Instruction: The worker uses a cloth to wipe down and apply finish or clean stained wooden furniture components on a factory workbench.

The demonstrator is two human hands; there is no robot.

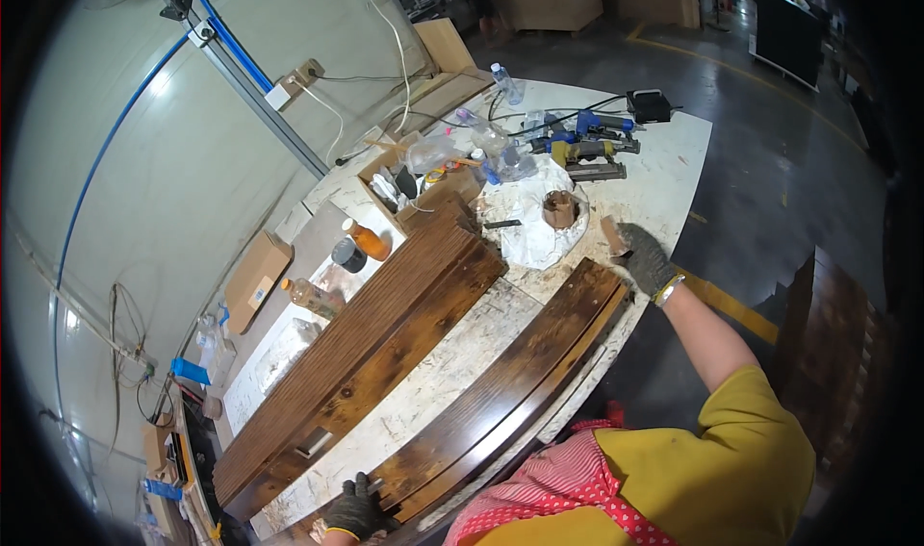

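Note:
My right hand [646, 260], in a dark glove, is at the table's right edge, beyond the far end of a curved brown wooden piece. Its fingers close on a small flat brown piece [613, 237], whose kind I cannot make out. My left hand [355, 510], also gloved, rests at the near end of the curved wooden piece [510, 382], fingers apart. That piece is glossy and stained dark, with a groove along its length. To its left lies a thick brown wooden beam [361, 354] with a small rectangular slot near its lower end.
Beyond the wood, a cut-down brown cup [559, 209] stands on white paper [525, 236]. Nail guns [589, 152] and a clear bottle [505, 82] lie farther back. An open box [423, 192], an orange bottle [366, 239] and a dark can [347, 254] line the left side.

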